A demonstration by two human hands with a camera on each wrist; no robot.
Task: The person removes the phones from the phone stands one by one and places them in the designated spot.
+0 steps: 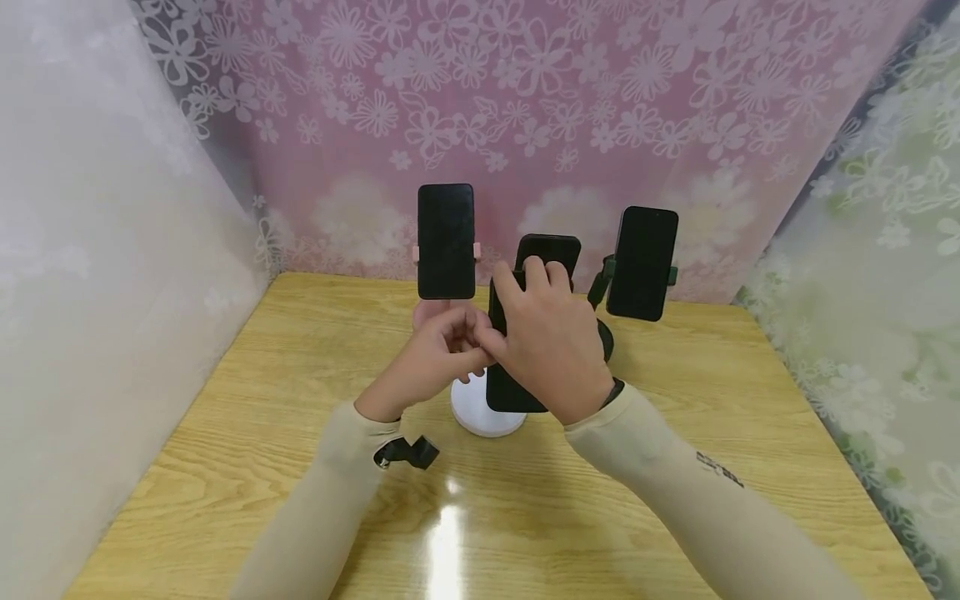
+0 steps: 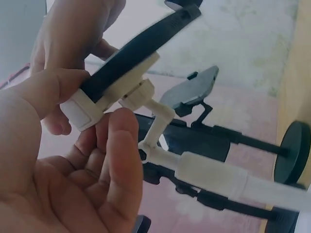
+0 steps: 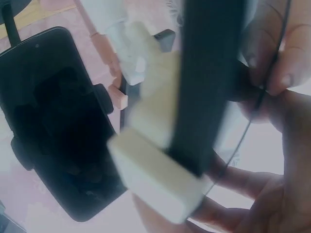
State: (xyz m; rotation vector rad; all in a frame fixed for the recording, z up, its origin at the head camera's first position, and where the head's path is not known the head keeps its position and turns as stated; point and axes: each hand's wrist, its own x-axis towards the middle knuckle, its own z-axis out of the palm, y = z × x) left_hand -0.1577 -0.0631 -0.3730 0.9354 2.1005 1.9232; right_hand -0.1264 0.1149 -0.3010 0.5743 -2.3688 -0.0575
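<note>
A black phone (image 1: 516,392) sits tilted in a white phone stand, whose round base (image 1: 486,417) is on the table. My left hand (image 1: 438,354) is at the phone's left edge; in the left wrist view its thumb and curled fingers grip the white clamp (image 2: 81,110). My right hand (image 1: 555,342) lies across the screen side, fingers bent over the upper part and thumb by the left edge, holding the phone. The right wrist view shows the phone edge-on, with the white clamp end (image 3: 155,174) below. A thin dark line (image 3: 238,145) runs beside the fingers; what it is cannot be told.
A phone (image 1: 446,242) in a pink stand is behind on the left. Another phone (image 1: 555,250) is partly covered by my right hand. At the right, a phone (image 1: 642,262) hangs in a dark stand. Floral cloth (image 1: 495,108) backs the wooden table (image 1: 675,467).
</note>
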